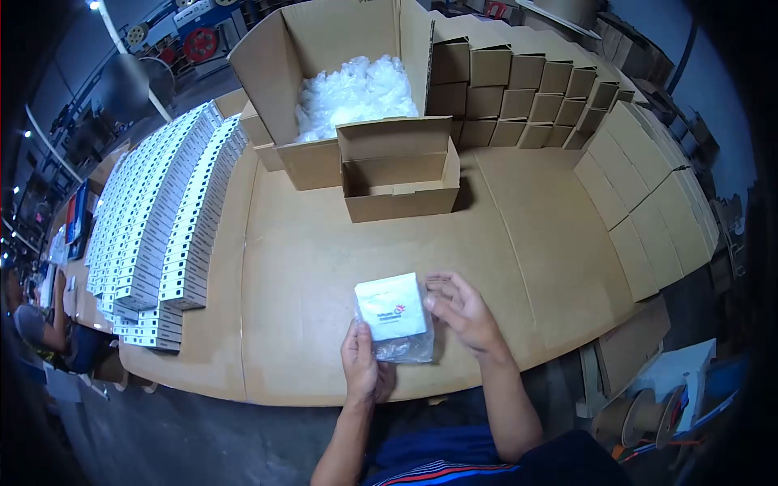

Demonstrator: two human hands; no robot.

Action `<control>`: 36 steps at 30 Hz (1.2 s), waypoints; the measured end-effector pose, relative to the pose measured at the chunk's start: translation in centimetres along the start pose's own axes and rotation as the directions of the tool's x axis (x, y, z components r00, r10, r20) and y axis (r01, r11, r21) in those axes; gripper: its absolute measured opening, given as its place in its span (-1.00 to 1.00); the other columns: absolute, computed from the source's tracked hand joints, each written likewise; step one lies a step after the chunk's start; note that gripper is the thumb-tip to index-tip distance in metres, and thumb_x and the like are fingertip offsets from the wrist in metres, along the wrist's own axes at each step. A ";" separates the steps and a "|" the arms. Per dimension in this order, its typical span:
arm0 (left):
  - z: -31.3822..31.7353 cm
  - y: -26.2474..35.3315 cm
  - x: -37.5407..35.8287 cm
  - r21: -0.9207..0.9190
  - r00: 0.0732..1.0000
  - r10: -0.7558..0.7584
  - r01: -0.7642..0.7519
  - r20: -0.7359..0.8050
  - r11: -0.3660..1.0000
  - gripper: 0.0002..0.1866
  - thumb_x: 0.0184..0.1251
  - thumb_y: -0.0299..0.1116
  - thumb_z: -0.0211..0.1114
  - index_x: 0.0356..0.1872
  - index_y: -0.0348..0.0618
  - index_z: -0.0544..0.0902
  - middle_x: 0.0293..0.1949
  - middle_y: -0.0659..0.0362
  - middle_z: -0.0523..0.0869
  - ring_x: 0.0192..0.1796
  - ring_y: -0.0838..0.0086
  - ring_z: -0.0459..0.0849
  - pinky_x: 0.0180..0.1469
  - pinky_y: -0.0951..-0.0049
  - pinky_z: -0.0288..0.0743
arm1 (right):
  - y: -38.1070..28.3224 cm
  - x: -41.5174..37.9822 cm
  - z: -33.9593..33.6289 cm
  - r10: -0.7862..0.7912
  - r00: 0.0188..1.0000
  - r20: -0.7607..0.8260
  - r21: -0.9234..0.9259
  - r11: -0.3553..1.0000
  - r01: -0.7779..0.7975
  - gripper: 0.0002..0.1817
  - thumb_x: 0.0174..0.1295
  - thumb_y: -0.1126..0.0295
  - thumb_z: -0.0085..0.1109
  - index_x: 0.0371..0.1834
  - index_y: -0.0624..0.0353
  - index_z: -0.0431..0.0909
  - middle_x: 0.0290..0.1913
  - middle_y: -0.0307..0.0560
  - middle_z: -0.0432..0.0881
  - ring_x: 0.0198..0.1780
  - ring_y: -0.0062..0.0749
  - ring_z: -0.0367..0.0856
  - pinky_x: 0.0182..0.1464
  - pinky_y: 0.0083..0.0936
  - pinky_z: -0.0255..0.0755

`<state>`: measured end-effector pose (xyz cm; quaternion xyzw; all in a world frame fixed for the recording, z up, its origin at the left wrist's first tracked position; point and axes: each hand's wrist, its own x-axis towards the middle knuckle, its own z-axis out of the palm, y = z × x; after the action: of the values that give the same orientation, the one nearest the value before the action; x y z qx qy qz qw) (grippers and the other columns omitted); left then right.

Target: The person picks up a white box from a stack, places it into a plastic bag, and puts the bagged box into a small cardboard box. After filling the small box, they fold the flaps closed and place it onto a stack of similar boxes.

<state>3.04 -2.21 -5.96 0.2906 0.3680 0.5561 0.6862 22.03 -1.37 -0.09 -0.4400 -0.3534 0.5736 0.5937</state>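
Observation:
My left hand (361, 364) is closed around the lower left side of a clear plastic bag (405, 350). On top of the bag, or just inside it, lies a white square leaflet (391, 308) with a small red and dark printed logo. What else the bag contains is hidden under the leaflet. My right hand (462, 312) is at the packet's right edge, fingers bent and apart, with the thumb close to the leaflet's side. Beyond both hands an open brown cardboard box (401, 202) stands with its lid flap raised.
A large carton (316, 166) holding clear plastic bags (356, 93) stands at the back. Stacked white boxes (154, 211) line the left side. Brown boxes (486, 101) are stacked at back right, with more cartons (648, 194) along the right edge. A seated person (57, 324) is at far left.

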 end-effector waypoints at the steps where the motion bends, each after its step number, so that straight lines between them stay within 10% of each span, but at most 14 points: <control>1: -0.1 -0.1 0.1 0.011 1.000 0.019 -0.019 -0.002 1.000 -0.57 0.78 -0.17 -0.01 0.29 -0.34 0.55 0.03 0.15 0.73 0.01 0.58 0.69 0.07 0.48 0.60 | 0.9 -0.6 -0.6 0.043 0.999 0.011 0.036 0.998 -0.043 -0.75 0.48 0.49 0.28 0.14 0.31 0.55 -0.07 -0.12 0.73 -0.01 -0.58 0.69 0.12 -0.59 0.59; 11: 0.6 0.7 0.2 0.324 0.950 0.283 -0.311 0.130 0.893 -0.50 0.79 -0.18 -0.05 0.46 -0.39 0.43 0.28 0.06 0.62 0.31 0.40 0.60 0.37 0.25 0.51 | 3.0 -0.8 -1.4 -0.136 0.990 -0.040 0.101 0.985 0.139 -0.89 0.49 0.53 0.25 0.00 0.28 0.65 -0.11 -0.24 0.74 -0.10 -0.71 0.62 -0.04 -0.71 0.49; 15: 0.0 0.2 0.2 0.098 0.970 0.190 -0.206 0.151 0.974 -0.44 0.80 -0.16 -0.08 0.56 -0.37 0.31 0.35 0.03 0.56 0.36 0.36 0.56 0.41 0.25 0.46 | 3.9 -0.7 -2.1 -0.115 0.993 0.029 0.131 0.985 0.111 -0.75 0.48 0.57 0.22 0.16 0.31 0.51 0.10 0.01 0.68 0.17 -0.45 0.63 0.31 -0.44 0.47; 18: 1.9 1.4 -0.3 -0.071 0.990 0.108 -0.101 0.092 0.992 -0.41 0.80 -0.13 -0.08 0.61 -0.35 0.25 0.35 0.01 0.57 0.37 0.38 0.55 0.42 0.35 0.40 | 2.4 -1.3 0.1 -0.081 0.996 0.037 0.336 0.940 0.064 -0.63 0.44 0.55 0.28 0.25 0.30 0.45 0.17 0.01 0.64 0.21 -0.41 0.60 0.37 -0.37 0.42; 20: 2.1 1.5 -0.3 -0.058 0.988 0.107 -0.101 0.114 0.993 -0.39 0.80 -0.11 -0.09 0.63 -0.31 0.21 0.37 0.01 0.55 0.36 0.37 0.55 0.41 0.32 0.41 | 3.1 -1.4 1.1 -0.206 0.979 0.012 0.147 0.968 0.202 -0.59 0.44 0.55 0.31 0.29 0.25 0.44 0.11 -0.09 0.66 0.11 -0.52 0.62 0.21 -0.52 0.50; 25: 2.1 1.9 -0.2 0.391 0.962 0.198 -0.259 0.190 0.883 -0.53 0.62 -0.44 0.22 0.46 -0.31 0.43 0.27 0.06 0.61 0.31 0.39 0.58 0.34 0.36 0.48 | 3.8 -1.8 0.7 -0.227 0.973 0.039 -0.015 0.974 0.228 -0.59 0.41 0.60 0.32 0.29 0.25 0.46 0.08 -0.10 0.67 0.13 -0.52 0.63 0.24 -0.53 0.51; 31: 1.9 2.9 -0.1 0.116 0.977 -0.004 -0.021 0.213 0.993 -0.72 0.65 -0.40 0.21 0.23 -0.30 0.60 0.18 0.11 0.65 0.17 0.45 0.66 0.16 0.37 0.69 | 2.6 -1.0 -0.8 -0.299 0.921 0.249 -0.102 0.938 0.332 -0.85 0.46 0.58 0.24 0.03 0.31 0.62 0.09 -0.07 0.72 0.10 -0.51 0.65 0.20 -0.51 0.54; 36: 2.6 3.3 0.2 0.184 0.999 -0.014 0.005 0.049 0.983 -0.75 0.65 -0.31 0.24 0.03 -0.32 0.72 0.03 0.15 0.72 0.03 0.52 0.71 0.02 0.42 0.74 | 1.9 -1.1 -0.6 -0.220 0.972 0.077 -0.172 0.958 0.230 -0.85 0.53 0.47 0.20 -0.09 0.36 0.68 0.10 0.05 0.76 0.09 -0.45 0.69 0.21 -0.49 0.54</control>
<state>3.42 -1.31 -1.90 0.3648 0.4020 0.5092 0.6679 21.76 -2.58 -1.98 -0.4321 -0.4683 0.4804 0.6027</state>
